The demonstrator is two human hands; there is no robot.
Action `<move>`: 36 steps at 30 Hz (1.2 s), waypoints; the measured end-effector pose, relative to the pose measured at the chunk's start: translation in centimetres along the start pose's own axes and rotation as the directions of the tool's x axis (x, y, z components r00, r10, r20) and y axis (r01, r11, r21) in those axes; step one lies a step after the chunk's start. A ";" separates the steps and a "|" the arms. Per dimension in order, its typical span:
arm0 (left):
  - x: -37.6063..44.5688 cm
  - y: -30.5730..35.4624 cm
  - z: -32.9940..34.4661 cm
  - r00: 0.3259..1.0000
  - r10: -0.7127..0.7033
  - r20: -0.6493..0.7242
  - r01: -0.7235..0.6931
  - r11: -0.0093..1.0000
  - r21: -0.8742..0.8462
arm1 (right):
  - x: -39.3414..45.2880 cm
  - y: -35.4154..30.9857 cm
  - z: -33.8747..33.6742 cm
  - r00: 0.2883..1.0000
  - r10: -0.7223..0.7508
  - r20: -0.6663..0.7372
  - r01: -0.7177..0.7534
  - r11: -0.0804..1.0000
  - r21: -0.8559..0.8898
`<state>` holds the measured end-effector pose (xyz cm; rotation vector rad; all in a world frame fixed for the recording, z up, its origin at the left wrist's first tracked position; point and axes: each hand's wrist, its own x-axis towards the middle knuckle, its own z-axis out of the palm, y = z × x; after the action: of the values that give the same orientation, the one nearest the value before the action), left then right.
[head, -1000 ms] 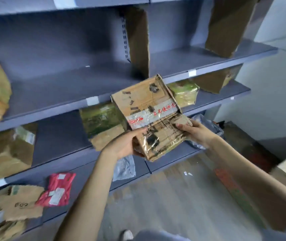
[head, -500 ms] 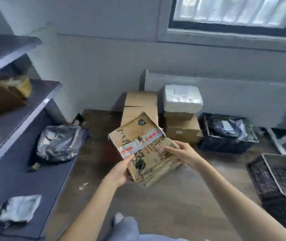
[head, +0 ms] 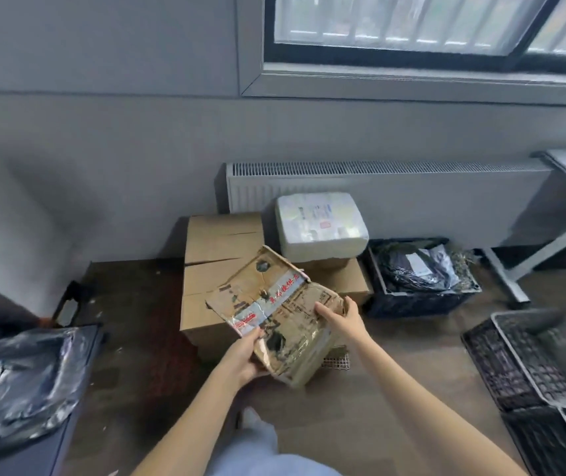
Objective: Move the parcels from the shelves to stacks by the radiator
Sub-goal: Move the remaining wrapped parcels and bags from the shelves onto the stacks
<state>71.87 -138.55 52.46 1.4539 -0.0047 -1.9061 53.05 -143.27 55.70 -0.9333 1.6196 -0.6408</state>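
A battered cardboard parcel (head: 276, 312), taped and bearing a white strip with red print, was held in the air between both hands, tilted with its far flap raised. The left hand (head: 244, 359) gripped its near left corner, thumb on top and fingers curled beneath. The right hand (head: 341, 319) held the right edge, thumb laid across the top face and the other fingers wrapped behind the side.

Just beyond the hands stood a stack of plain brown boxes (head: 221, 259) on the wooden floor (head: 395, 389), and to the right of it a white foam box (head: 321, 225) sat on another brown carton (head: 341, 278). Behind both ran the radiator (head: 412, 197) under the window (head: 429, 25).

Right of the right hand was a black crate (head: 412, 300) with dark bagged items, and nearer, further right, a black mesh crate (head: 515, 355). Far left of the left hand, a shiny dark plastic bag (head: 24, 379) lay on a grey shelf (head: 27, 458).
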 end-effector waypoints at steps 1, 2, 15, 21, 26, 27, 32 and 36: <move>1.2 1.4 0.7 1.000 0.012 -0.008 -0.012 1.000 -0.026 | 1.4 -0.7 0.7 0.999 0.036 0.033 -0.039 0.997 0.067; 2.2 2.8 1.5 1.000 0.023 -0.015 -0.024 0.999 -0.047 | 2.7 -1.5 1.3 0.993 0.060 0.101 -0.071 0.992 0.104; 13.4 9.6 3.9 0.969 -0.065 -0.237 -0.034 0.919 -0.392 | 15.0 -6.5 7.6 0.870 0.323 0.372 -0.267 0.944 -0.194; 16.2 12.3 4.8 0.815 -0.107 -0.569 -0.198 0.872 -0.447 | 20.2 -6.1 10.8 0.810 0.399 0.430 -0.326 0.916 -0.234; 19.0 20.1 5.7 0.798 -0.086 -0.597 -0.207 0.890 -0.405 | 27.6 -9.9 14.4 0.888 0.304 0.345 -0.230 0.943 -0.239; 19.3 21.7 5.8 0.814 -0.053 -0.579 -0.194 0.914 -0.357 | 29.5 -10.9 15.1 0.894 0.295 0.336 -0.229 0.948 -0.222; 18.1 26.1 6.7 0.892 0.129 -0.434 -0.137 0.991 0.013 | 38.6 -15.5 18.5 0.940 0.222 0.259 -0.171 0.963 -0.207; 16.4 24.0 4.8 0.916 0.091 -0.390 -0.059 0.994 0.092 | 43.5 -17.4 20.5 0.941 0.219 0.258 -0.140 0.946 -0.291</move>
<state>79.15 -167.07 50.39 1.8425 0.0529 -1.5371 73.51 -187.86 41.15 -1.0066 1.5275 -0.1475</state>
